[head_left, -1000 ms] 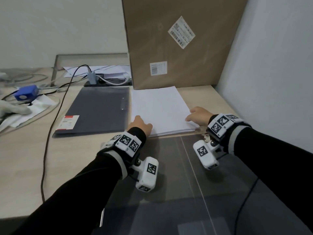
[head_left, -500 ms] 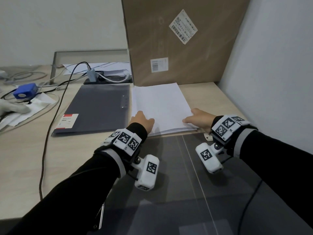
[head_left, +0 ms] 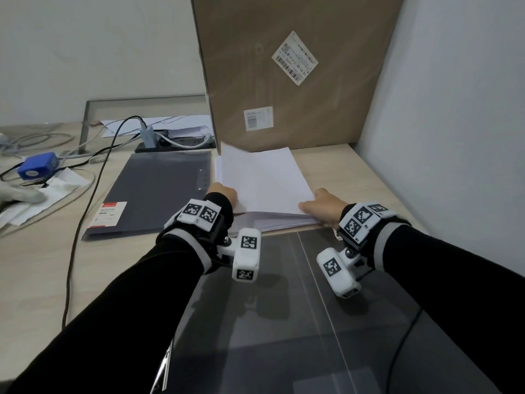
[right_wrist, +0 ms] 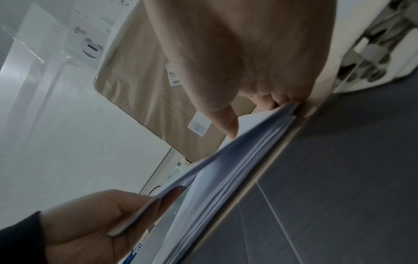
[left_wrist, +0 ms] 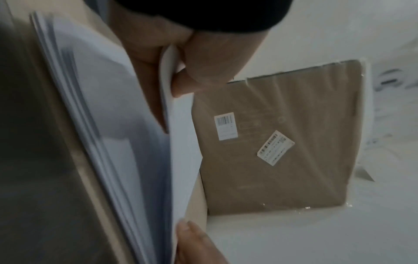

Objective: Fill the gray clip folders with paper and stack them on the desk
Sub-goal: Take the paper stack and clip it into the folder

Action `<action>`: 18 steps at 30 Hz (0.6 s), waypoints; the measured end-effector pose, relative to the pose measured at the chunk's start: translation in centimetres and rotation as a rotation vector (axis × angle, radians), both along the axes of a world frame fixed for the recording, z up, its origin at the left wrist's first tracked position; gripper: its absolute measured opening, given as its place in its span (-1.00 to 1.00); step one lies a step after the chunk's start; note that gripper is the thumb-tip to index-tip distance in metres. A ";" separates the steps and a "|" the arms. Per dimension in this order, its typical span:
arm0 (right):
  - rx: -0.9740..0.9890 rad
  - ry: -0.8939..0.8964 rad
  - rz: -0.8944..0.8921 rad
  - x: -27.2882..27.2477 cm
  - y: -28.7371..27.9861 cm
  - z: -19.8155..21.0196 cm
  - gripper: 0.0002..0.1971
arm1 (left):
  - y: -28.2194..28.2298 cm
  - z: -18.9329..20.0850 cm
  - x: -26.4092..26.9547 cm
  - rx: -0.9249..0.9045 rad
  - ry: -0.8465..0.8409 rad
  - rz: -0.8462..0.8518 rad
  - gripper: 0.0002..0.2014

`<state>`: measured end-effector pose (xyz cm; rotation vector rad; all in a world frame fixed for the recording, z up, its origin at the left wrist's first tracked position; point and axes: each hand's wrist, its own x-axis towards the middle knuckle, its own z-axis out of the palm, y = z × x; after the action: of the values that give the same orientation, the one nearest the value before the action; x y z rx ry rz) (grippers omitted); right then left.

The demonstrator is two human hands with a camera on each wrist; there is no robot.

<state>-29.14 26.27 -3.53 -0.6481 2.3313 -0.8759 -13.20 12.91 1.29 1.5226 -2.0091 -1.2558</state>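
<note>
Paper stack [head_left: 261, 180] lies on the desk [head_left: 42, 265] at its near edge, just right of the closed gray clip folder [head_left: 159, 191], in front of the big cardboard box [head_left: 298, 75]. The top sheaf is raised off the rest along the near edge; the far left corner is lifted too.

Head view: left hand [head_left: 224, 193] at the sheaf's near left corner, right hand [head_left: 321, 207] at the near right corner, fingers hidden under paper. Both wear tagged wrist rigs over black sleeves. Grip detail not readable from here.

Left wrist view fills that in: left hand [left_wrist: 172, 59] pinches a thin bundle of sheets [left_wrist: 140, 142] between thumb and curled fingers, with the remaining sheets fanned loose below. The right hand's thumb tip [left_wrist: 194, 239] shows at the bottom edge.

Right wrist view: right hand [right_wrist: 244, 59] has its thumb on top of the sheaf [right_wrist: 237, 157] and its fingers tucked beneath at the corner, so it is a pinch too. The left hand [right_wrist: 97, 225] is seen clamping the opposite corner.

Only the head view shows the surroundings: folder with a red-and-white label, blue device [head_left: 37, 166], cables [head_left: 85, 194] and loose papers at left, dark floor below the desk edge.
</note>
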 end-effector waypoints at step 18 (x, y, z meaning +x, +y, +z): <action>-0.897 -0.425 -0.010 9.7 6.5 6.2 -0.75 | 4.6 -0.1 10.5 0.220 0.761 -0.195 -0.59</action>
<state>-19.46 32.76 2.70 -0.6896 1.4945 -1.8733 -2.66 17.51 1.19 0.7328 -1.5583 -1.8273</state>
